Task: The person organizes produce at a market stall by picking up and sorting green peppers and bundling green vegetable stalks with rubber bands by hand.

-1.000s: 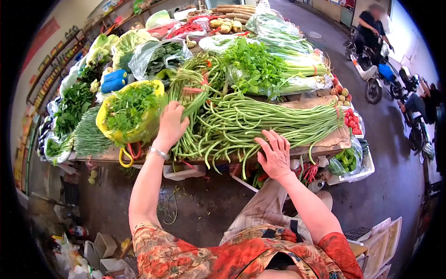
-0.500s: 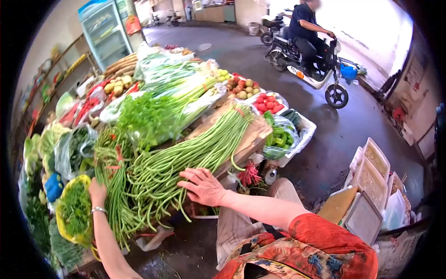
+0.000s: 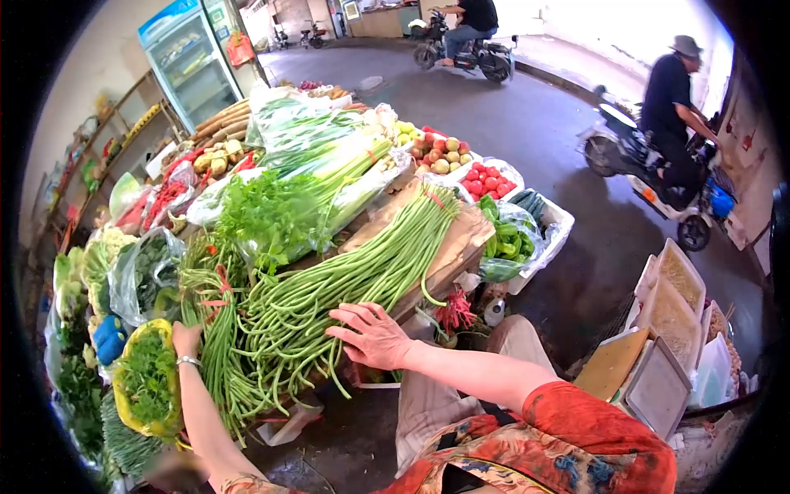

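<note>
A large spread of long green beans (image 3: 329, 309) lies on a wooden board. Over its near edge rests my right hand (image 3: 374, 336), palm down with fingers spread, holding nothing. At the left, my left hand (image 3: 187, 337) touches the side of a smaller bundle of long beans (image 3: 216, 317) tied with red bands. Its fingers are mostly hidden, so I cannot tell whether they grip any stalks. Beside that wrist, with its silver bracelet (image 3: 188, 361), sits a yellow bag (image 3: 123, 387) of leafy greens.
Celery (image 3: 267, 214), tomatoes (image 3: 487, 179) and bagged green peppers (image 3: 508, 243) lie farther back on the stall. White trays (image 3: 671, 305) stand at my right. Two people on scooters are in the passage, one at the right (image 3: 658, 165) and one at the back (image 3: 469, 53).
The near scooter rider has moved right, and a second rider has appeared at the back. My view has shifted slightly; both hands keep almost the same places by the beans.
</note>
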Motion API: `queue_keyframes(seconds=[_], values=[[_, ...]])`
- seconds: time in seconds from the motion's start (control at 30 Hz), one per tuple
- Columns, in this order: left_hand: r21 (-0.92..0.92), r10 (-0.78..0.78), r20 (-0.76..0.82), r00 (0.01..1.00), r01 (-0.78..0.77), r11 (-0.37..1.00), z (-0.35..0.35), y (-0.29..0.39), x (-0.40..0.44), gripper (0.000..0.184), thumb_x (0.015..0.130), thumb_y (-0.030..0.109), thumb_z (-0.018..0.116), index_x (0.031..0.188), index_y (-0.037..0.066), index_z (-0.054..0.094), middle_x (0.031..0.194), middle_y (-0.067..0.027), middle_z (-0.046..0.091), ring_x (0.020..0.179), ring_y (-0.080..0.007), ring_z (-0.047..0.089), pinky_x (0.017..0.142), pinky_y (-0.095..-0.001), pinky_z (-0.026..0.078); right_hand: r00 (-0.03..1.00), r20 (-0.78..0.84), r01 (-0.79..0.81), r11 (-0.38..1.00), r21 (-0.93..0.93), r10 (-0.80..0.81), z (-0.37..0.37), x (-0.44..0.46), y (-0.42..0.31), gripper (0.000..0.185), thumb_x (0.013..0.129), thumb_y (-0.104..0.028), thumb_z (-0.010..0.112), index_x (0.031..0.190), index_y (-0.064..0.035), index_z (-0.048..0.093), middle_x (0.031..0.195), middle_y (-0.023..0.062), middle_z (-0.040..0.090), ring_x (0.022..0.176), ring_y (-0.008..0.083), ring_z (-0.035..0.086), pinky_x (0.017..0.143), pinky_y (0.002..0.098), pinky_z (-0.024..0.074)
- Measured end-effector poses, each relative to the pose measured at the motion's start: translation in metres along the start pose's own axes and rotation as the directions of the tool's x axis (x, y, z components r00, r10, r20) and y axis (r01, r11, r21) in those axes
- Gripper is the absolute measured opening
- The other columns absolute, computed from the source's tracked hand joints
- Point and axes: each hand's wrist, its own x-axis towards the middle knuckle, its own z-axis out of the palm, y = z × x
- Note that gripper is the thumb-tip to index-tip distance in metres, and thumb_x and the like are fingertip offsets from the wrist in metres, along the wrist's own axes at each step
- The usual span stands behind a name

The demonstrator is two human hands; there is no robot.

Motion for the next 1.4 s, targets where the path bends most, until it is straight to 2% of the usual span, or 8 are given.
queue_keyframes(seconds=[0.07,0.23,0.47,0.7,0.97,1.03,1.17,1.4], values=[[-0.131,0.003,-0.042,0.999,-0.009,0.991,0.000,-0.005,-0.003,0.041,0.069,0.021,0.076,0.093,-0.009,0.062,0.092,-0.0226,0.070,0.085,-0.0323,0.069,0.077,-0.0418,0.053,1.000,-0.001,-0.004,1.000,-0.003,0.004,-0.001,0.001,0.000,0.049,0.083,-0.023,0.064,0.131,-0.0184,0.054,0.143,0.0076,0.046,0.137,0.0260,0.039,0.115,0.0440,0.0261],[-0.355,-0.058,0.031,0.998,0.065,0.933,-0.017,0.019,-0.022,0.042,0.067,0.009,0.075,0.101,-0.008,0.057,0.095,-0.0197,0.068,0.087,-0.0288,0.066,0.080,-0.0377,0.052,1.000,0.014,-0.007,1.000,0.007,0.007,-0.001,0.002,0.000,0.049,0.083,-0.022,0.064,0.131,-0.0189,0.054,0.142,0.0078,0.046,0.136,0.0262,0.040,0.113,0.0444,0.0276],[-0.298,0.063,-0.336,0.940,-0.170,0.939,-0.058,0.042,-0.038,0.045,0.067,0.012,0.075,0.107,-0.001,0.058,0.101,-0.0177,0.065,0.091,-0.0292,0.062,0.085,-0.0403,0.050,0.999,0.045,-0.004,1.000,-0.017,0.005,0.002,0.002,0.002,0.049,0.083,-0.024,0.065,0.130,-0.0184,0.054,0.142,0.0097,0.045,0.136,0.0289,0.040,0.113,0.0462,0.0294],[0.231,0.448,-0.737,0.506,-0.435,0.870,-0.152,0.135,-0.086,0.044,0.075,0.001,0.070,0.114,0.003,0.049,0.113,-0.0169,0.056,0.106,-0.0414,0.056,0.089,-0.0473,0.046,1.000,0.025,0.005,1.000,-0.027,-0.005,0.001,0.004,-0.001,0.051,0.081,-0.021,0.066,0.131,-0.0188,0.056,0.143,0.0070,0.048,0.137,0.0283,0.040,0.113,0.0468,0.0265],[0.603,0.818,-0.568,0.090,-0.631,0.488,-0.177,0.256,-0.214,0.044,0.076,-0.001,0.066,0.117,0.013,0.057,0.127,-0.0090,0.060,0.112,-0.0276,0.058,0.087,-0.0403,0.049,0.978,0.198,-0.114,0.960,0.257,0.063,-0.025,0.007,0.002,0.062,0.084,-0.026,0.071,0.142,-0.0176,0.050,0.150,0.0102,0.042,0.143,0.0298,0.034,0.117,0.0450,0.0226],[0.610,0.904,-0.428,0.001,-0.737,0.290,-0.153,0.277,-0.243,0.036,0.076,0.009,0.067,0.110,0.017,0.056,0.124,-0.0065,0.058,0.096,-0.0215,0.057,0.077,-0.0358,0.046,0.926,0.305,-0.376,0.470,0.799,0.222,-0.058,0.012,-0.006,0.076,0.086,-0.027,0.074,0.152,-0.0144,0.038,0.154,0.0133,0.040,0.142,0.0282,0.038,0.118,0.0416,0.0244],[0.467,0.962,-0.268,-0.048,-0.880,0.086,-0.086,0.308,-0.318,0.035,0.076,0.022,0.064,0.110,0.016,0.056,0.121,-0.0084,0.056,0.095,-0.0218,0.055,0.078,-0.0365,0.043,0.905,0.320,-0.242,-0.282,0.929,0.279,-0.112,-0.033,-0.004,0.078,0.086,-0.019,0.071,0.153,-0.0112,0.031,0.149,0.0102,0.045,0.139,0.0238,0.041,0.118,0.0415,0.0302],[0.143,0.947,-0.285,-0.150,-0.983,-0.112,-0.005,0.355,-0.416,0.024,0.085,0.023,0.055,0.105,0.011,0.057,0.119,-0.0116,0.058,0.096,-0.0210,0.056,0.080,-0.0333,0.044,0.763,0.405,0.049,-0.670,0.741,0.504,-0.177,-0.128,-0.009,0.060,0.100,-0.050,0.048,0.149,-0.0166,0.040,0.150,0.0033,0.045,0.139,0.0218,0.041,0.117,0.0442,0.0314]])
